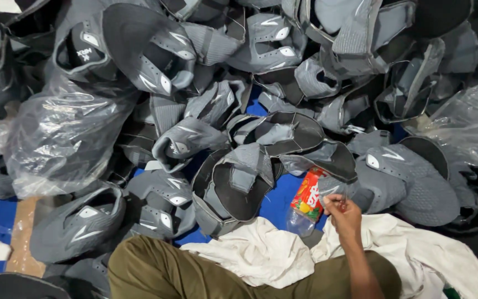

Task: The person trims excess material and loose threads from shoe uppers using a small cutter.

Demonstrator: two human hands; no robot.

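Observation:
My right hand [343, 215] reaches forward from the lower right, above a white cloth [261, 254] spread over my lap. Its fingers are pinched together on the near edge of a grey shoe upper [336, 188]; exactly what they grip is hard to make out. Just left of the hand lies a clear plastic bottle [305, 202] with a red and orange label, on its side. A grey upper with a dark inner sole [233, 188] lies open in front of my olive-trousered knee [156, 271]. My left hand is out of view.
A big heap of grey shoe uppers [261, 39] covers a blue floor sheet [276, 202] ahead. Clear plastic bags stuffed with more uppers sit at the left [62, 138] and the right [471, 122]. A strip of cardboard [23, 238] lies at the lower left.

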